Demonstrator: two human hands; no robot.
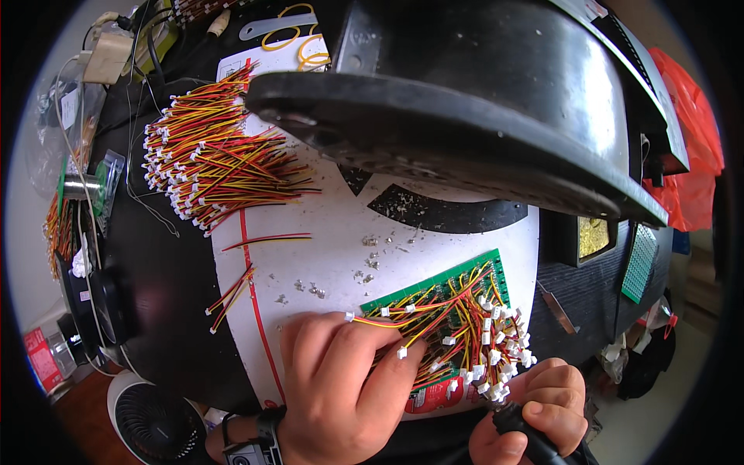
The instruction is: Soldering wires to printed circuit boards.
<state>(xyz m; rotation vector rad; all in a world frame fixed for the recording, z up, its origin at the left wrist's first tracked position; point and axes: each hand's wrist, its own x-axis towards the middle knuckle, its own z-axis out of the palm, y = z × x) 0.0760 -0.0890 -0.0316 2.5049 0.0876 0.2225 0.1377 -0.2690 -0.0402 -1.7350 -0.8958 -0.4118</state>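
A green circuit board (387, 298) lies tilted at the near right of the white mat, with many red, yellow and black wire leads (457, 310) standing from it, each ending in a white plug. My left hand (341, 387), a watch at its wrist, is bent over the board's near-left side. Its thumb and index finger close in among the leads; the fingertips are partly hidden there. In my right hand (550, 411), at the board's near-right corner, is the black handle of a soldering iron (531, 434); the plugs hide its tip.
A big pile of wire leads (209, 163) covers the mat's far left. A black round-rimmed lamp head (465, 132) overhangs the far side. Metal clippings (310, 289) are strewn over the mat. To the right stand a brass-wool holder (594, 236) and tweezers (558, 310); a fan (155, 418) is lower left.
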